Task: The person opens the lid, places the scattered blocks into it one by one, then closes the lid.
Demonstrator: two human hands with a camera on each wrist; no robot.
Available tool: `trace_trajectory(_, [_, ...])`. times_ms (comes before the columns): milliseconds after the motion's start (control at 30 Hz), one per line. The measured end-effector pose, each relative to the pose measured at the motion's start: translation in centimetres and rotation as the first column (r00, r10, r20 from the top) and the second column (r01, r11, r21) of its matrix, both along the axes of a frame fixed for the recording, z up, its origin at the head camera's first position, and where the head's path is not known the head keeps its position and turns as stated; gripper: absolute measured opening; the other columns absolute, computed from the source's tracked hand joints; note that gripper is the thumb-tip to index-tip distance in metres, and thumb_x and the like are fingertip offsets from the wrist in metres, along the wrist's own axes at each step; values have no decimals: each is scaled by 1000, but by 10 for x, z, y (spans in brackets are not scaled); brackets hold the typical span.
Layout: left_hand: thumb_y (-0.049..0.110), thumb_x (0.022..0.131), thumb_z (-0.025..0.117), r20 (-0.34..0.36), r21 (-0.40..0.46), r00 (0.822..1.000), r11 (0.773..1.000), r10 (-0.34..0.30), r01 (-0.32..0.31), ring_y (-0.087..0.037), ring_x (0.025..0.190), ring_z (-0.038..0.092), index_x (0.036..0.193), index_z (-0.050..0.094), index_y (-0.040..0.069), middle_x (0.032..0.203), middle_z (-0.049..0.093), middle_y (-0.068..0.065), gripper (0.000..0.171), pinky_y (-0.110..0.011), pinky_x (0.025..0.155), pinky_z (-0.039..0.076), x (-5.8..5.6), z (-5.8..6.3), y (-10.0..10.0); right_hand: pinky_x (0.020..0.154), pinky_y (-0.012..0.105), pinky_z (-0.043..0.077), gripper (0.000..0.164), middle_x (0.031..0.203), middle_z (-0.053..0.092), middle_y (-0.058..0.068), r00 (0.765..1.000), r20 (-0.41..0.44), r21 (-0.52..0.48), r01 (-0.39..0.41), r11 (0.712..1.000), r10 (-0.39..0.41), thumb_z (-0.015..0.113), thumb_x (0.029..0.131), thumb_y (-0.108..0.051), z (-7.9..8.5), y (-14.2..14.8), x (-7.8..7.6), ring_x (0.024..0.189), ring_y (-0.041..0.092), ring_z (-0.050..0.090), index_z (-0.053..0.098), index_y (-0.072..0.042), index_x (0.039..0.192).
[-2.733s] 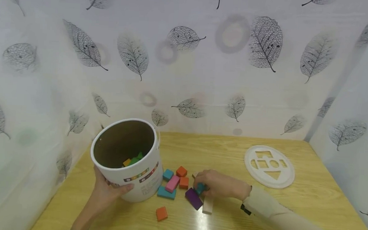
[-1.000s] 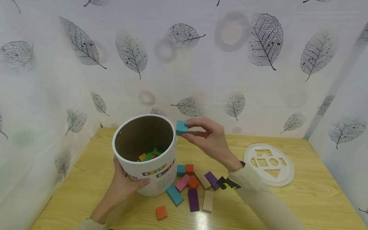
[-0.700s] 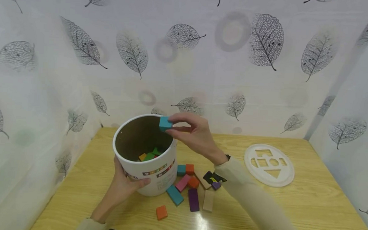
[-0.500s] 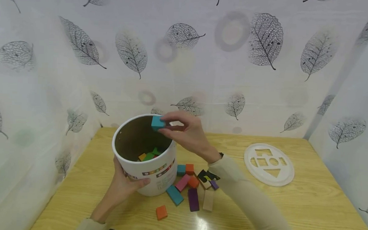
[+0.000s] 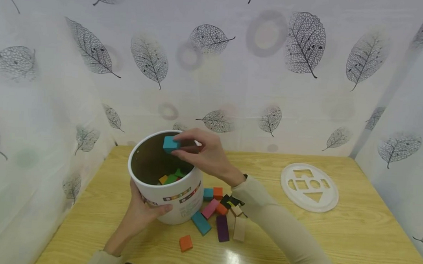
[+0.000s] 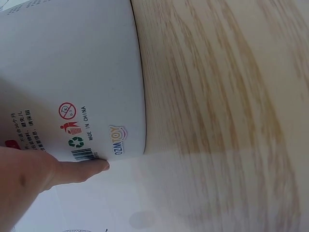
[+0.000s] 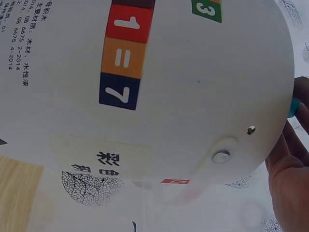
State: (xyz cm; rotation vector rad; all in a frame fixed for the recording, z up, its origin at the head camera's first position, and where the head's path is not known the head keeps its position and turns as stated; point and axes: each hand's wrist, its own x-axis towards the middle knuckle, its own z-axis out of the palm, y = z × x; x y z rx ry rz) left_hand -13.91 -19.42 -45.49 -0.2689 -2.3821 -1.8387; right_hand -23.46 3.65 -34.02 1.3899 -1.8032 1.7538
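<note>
Between right thumb and fingers, a blue toy block (image 5: pixel 170 144) is pinched just inside the mouth of a white toy bucket (image 5: pixel 185 207). My right hand (image 5: pixel 208 152) reaches over the bucket's right rim; in the right wrist view the hand (image 7: pixel 292 179) is partly hidden behind that rim. My left hand (image 5: pixel 141 207) grips the bucket's near left side, thumb across the front; its far fingers are hidden. A finger of the left hand (image 6: pixel 79 171) lies along the printed wall in the left wrist view. Green and orange blocks (image 5: pixel 170 179) lie inside the bucket.
Loose blocks lie right of the bucket, including a pink one (image 5: pixel 210 209), a long blue one (image 5: pixel 201 223), a purple one (image 5: pixel 223 228) and a plain wood one (image 5: pixel 239 229). An orange block (image 5: pixel 185 243) sits nearer. A white round lid with shaped holes (image 5: pixel 322 200) lies at right.
My right hand has picked the blue block from the table, lifted it and carried it left over the rim into the bucket's mouth. Earlier, the left hand shifted the bucket right.
</note>
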Motion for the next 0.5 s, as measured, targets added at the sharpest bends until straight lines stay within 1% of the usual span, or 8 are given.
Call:
trace_trajectory(267, [2, 76, 87, 5, -12, 1000, 1000, 2, -2, -40, 146, 29, 160, -15, 35, 165, 14, -14, 136, -67, 120, 23, 0, -2, -2, 86, 33, 65, 32, 112, 69, 24, 1000, 1, 12, 1, 1000, -1, 77, 84, 9, 0, -1, 1, 102, 32, 73, 68, 8, 115])
trace_trajectory(500, [3, 76, 87, 14, -3, 1000, 1000, 1, -1, -40, 147, 29, 159, -15, 38, 165, 15, -13, 136, -67, 121, 22, -1, -3, -2, 86, 32, 65, 33, 114, 69, 24, 1000, 4, 31, 8, 999, -8, 76, 84, 9, -1, -2, 1, 100, 30, 74, 68, 8, 116])
